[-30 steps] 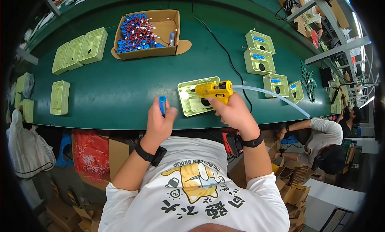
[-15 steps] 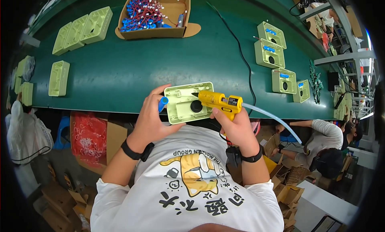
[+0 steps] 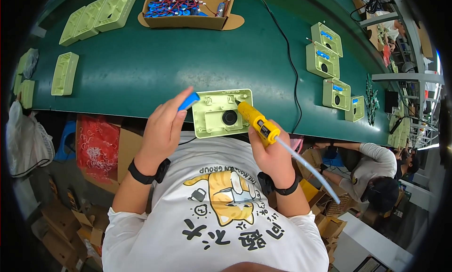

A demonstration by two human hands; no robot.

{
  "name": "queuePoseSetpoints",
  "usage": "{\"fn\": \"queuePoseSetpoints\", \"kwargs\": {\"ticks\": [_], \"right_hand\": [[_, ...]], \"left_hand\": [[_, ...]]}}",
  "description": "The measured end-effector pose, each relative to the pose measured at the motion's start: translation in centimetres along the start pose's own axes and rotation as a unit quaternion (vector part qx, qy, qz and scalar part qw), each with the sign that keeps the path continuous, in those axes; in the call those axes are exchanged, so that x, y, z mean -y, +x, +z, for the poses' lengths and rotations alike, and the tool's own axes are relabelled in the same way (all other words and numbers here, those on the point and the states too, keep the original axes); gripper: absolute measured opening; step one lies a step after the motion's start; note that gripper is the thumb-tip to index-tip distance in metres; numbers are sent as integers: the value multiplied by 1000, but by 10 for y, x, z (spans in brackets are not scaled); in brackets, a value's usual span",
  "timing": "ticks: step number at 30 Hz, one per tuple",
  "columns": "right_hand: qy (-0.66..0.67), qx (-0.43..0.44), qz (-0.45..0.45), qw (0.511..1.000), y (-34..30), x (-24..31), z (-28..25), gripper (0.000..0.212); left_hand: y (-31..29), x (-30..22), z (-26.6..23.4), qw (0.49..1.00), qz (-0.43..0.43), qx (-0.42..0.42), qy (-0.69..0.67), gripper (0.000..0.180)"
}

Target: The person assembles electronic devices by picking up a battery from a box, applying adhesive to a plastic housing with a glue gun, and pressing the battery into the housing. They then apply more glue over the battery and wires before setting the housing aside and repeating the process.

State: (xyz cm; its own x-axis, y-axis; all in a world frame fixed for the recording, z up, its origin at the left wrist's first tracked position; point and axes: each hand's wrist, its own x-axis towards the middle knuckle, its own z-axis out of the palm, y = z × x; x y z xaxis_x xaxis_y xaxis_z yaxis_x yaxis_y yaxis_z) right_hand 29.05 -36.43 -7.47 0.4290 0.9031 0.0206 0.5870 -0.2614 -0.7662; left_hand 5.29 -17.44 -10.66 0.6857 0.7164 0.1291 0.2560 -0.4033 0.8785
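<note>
At the near table edge lies a pale green plastic case (image 3: 203,123), open side up, with a round black speaker (image 3: 230,117) inside it. My left hand (image 3: 161,126) pinches a blue cylindrical battery (image 3: 189,101) between thumb and fingers, just beside the case's left wall. Wrapped round a yellow hot glue gun (image 3: 254,119) is my right hand (image 3: 274,155). The gun's dark nozzle points into the upper part of the case, near a small moulded clip; whether it touches the plastic I cannot tell. A translucent glue stick (image 3: 313,171) trails from the gun's rear.
A cardboard box (image 3: 188,21) of blue batteries with red wires stands at the back. Several green cases (image 3: 65,74) lie on the left; others with batteries (image 3: 322,60) sit on the right. A black cable (image 3: 293,60) crosses the green table. Another person (image 3: 372,168) works at right.
My left hand has come off the case and moved slightly left, the battery now tilted between its fingers. The glue gun has swung so its nozzle points toward the case's far side.
</note>
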Motion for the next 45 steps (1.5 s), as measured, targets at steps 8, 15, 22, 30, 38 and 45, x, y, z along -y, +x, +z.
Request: {"fn": "queuePoseSetpoints", "kwargs": {"ticks": [8,15,22,30,38,45], "right_hand": [[-30,1,-30,999,-1,-6,4,11],[-17,2,-8,1000,-3,-7,-1,12],[59,-34,32,997,-1,-3,-1,14],[65,-28,29,997,1,-6,-2,17],[62,-22,36,997,-10,-9,-7,22],[137,-44,87,986,-13,-11,4,18]], "left_hand": [[37,-22,18,980,151,3,129,30],[40,3,44,979,176,-58,83,23],[44,-4,43,981,153,-62,101,27],[47,-13,43,984,120,-56,117,28],[51,-12,45,968,167,-40,182,29],[49,-15,39,959,188,-25,212,23]]}}
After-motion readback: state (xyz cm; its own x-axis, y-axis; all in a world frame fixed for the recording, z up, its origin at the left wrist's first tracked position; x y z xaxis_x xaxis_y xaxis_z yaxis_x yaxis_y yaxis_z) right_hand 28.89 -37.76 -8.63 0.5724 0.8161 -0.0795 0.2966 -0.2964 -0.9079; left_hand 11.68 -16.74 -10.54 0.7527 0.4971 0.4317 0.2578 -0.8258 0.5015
